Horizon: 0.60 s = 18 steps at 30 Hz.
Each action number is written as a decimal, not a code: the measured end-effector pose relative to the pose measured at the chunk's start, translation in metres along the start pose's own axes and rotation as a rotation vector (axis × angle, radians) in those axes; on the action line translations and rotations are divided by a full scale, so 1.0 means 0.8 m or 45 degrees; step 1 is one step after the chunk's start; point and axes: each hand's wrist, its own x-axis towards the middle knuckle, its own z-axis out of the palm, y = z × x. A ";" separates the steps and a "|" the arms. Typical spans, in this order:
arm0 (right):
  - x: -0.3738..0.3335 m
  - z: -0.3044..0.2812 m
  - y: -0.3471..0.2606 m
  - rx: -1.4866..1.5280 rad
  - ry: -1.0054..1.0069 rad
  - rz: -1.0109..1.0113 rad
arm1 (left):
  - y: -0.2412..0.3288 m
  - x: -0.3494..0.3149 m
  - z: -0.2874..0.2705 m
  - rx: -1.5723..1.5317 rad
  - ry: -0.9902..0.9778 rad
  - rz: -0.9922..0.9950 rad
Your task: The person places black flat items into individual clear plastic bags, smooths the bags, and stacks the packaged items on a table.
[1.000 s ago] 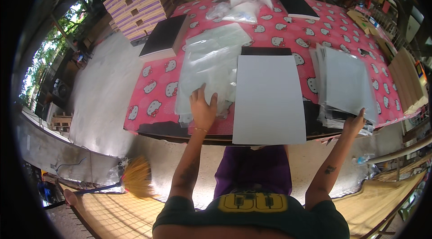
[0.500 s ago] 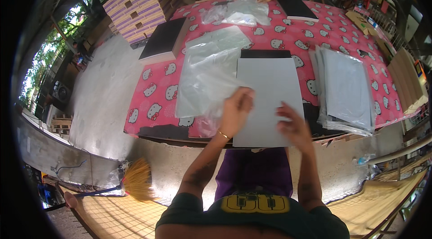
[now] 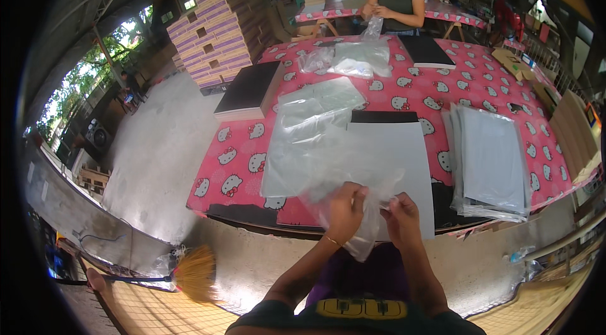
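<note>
My left hand (image 3: 347, 210) and my right hand (image 3: 401, 215) both pinch a clear plastic bag (image 3: 364, 237) at the table's near edge. The bag hangs loosely between and below my fingers. Under it lies a pale grey sheet (image 3: 404, 155), with the black end of a dark board or sheet (image 3: 384, 116) showing past its far edge. To the left, clear plastic bags (image 3: 303, 126) lie flat in a loose pile. On the right is a stack of pale sheets in clear plastic (image 3: 492, 161).
A pink patterned cloth (image 3: 237, 152) covers the table. Black-topped stacks stand at the left (image 3: 252, 85) and far right (image 3: 426, 51). Across the table a person (image 3: 401, 10) handles plastic near a plastic-wrapped bundle (image 3: 363, 57). Piled cartons (image 3: 218, 32) and a broom (image 3: 194, 274) are to the left.
My right hand has come to the left hand, and both now hold a plastic bag over the grey sheet. The view has tilted up. The other person now stands more upright, hands raised.
</note>
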 end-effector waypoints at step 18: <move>-0.010 0.058 -0.109 -0.986 -0.827 0.051 | 0.062 0.014 -0.056 0.319 -0.599 0.857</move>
